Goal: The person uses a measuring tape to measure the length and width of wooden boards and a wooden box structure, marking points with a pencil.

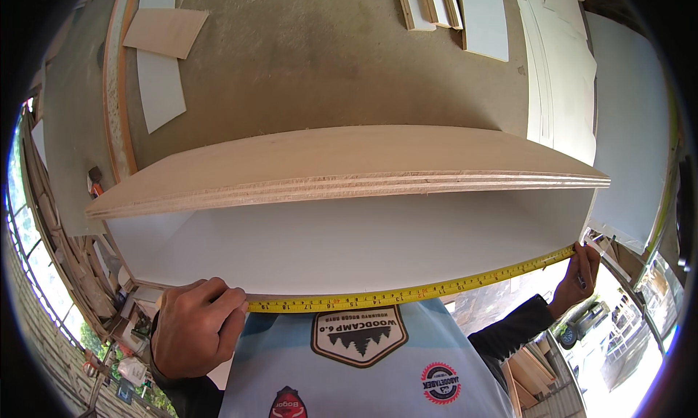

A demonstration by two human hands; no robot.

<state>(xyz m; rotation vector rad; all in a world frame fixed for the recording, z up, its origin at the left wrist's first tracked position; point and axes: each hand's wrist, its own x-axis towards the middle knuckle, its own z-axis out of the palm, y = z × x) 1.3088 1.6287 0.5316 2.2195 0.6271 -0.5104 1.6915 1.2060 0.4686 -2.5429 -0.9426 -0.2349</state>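
A yellow tape measure (407,292) stretches along the near edge of a plywood box (349,172) with white inner faces. Its blade sags slightly in front of my shirt. At the box's near left corner, my left hand (200,329) is closed around the tape, and any case inside the fist is hidden. Over at the near right corner, my right hand (576,278) pinches the tape's other end between thumb and fingers. The box's layered plywood edge (356,185) runs across, above its white interior (349,243).
Beyond the box lies a brown work surface. A bare wood offcut (166,32) rests on a white strip (161,90) at far left. Several narrow boards (432,3) lie at the far side, and white panels (560,69) stand at right. A vehicle (584,322) shows outside.
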